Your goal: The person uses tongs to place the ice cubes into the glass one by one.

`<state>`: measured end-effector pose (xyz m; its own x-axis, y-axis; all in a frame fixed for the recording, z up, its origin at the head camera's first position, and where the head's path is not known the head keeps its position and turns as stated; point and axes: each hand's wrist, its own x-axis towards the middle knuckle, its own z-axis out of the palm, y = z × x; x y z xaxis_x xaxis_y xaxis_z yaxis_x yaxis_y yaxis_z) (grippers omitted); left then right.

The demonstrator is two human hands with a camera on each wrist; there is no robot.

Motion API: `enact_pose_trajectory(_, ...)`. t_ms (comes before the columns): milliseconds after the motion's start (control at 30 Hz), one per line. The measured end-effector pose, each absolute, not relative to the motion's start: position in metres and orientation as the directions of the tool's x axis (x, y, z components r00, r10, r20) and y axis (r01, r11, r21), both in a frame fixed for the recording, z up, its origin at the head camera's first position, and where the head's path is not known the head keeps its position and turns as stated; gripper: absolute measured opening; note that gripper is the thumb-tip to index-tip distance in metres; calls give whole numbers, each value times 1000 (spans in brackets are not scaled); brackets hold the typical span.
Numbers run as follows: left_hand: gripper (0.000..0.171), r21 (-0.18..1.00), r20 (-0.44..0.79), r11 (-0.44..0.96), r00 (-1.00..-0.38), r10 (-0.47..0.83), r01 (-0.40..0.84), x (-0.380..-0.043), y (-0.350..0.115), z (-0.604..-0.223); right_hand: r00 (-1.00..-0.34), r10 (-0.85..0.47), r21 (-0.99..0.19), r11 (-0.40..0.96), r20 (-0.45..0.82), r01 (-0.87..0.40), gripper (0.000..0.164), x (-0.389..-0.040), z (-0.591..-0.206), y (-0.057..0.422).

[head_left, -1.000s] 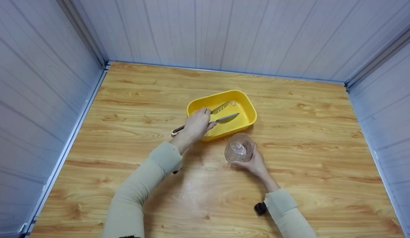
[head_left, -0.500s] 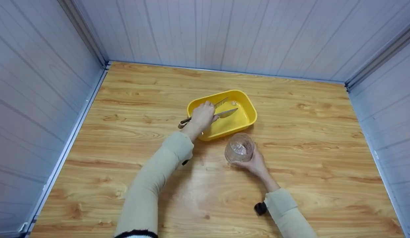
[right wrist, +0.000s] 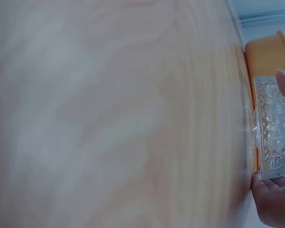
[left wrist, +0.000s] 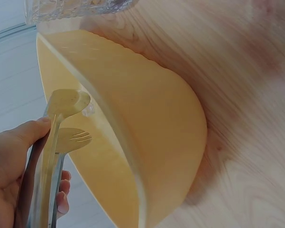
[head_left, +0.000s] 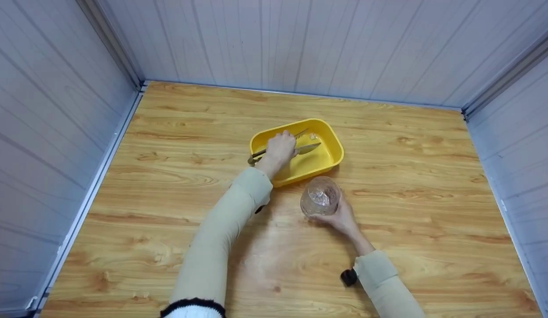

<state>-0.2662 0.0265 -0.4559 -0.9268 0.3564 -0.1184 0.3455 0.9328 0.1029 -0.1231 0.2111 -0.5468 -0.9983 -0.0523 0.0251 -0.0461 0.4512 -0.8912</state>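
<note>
My left hand (head_left: 280, 151) grips a pair of metal food tongs (left wrist: 62, 108) over the yellow bin (head_left: 333, 154). One end is a solid spoon shape, the other slotted like a fork, and the two stand apart with nothing between them. Toward the bin's far right corner lies a small clear piece (head_left: 313, 136), like an ice cube. My right hand (head_left: 343, 216) holds a patterned clear glass (head_left: 320, 198) upright on the table, just in front of the bin. Fingers and thumb wrap its side in the right wrist view; what the glass contains is hard to tell.
The wood-grain table (head_left: 410, 176) is bounded by pale panel walls (head_left: 265, 44) at the back and both sides. A small black object (head_left: 349, 277) sits at the right sleeve's cuff.
My left hand has moved right and away from me, bringing the tongs farther over the bin. The right hand and glass have stayed in place.
</note>
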Motion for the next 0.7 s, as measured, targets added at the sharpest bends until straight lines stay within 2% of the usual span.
enact_pose_trajectory(67, 42, 100, -122, 934, -927, 354, 343, -269, 30, -456, -999, -48, -890, 453, 23, -43, 108, -127, -558, 215)
enact_pose_trajectory(267, 38, 93, -149, 940, -928, 340, 329, -275, 39, -461, -999, -46, -892, 452, -7, -15, 111, -126, -557, 215)
enact_pose_trajectory(700, 30, 70, -146, 953, -942, 303, 296, -286, 54, -467, -999, -39, -888, 459, -24, 3, 107, -127, -557, 216)
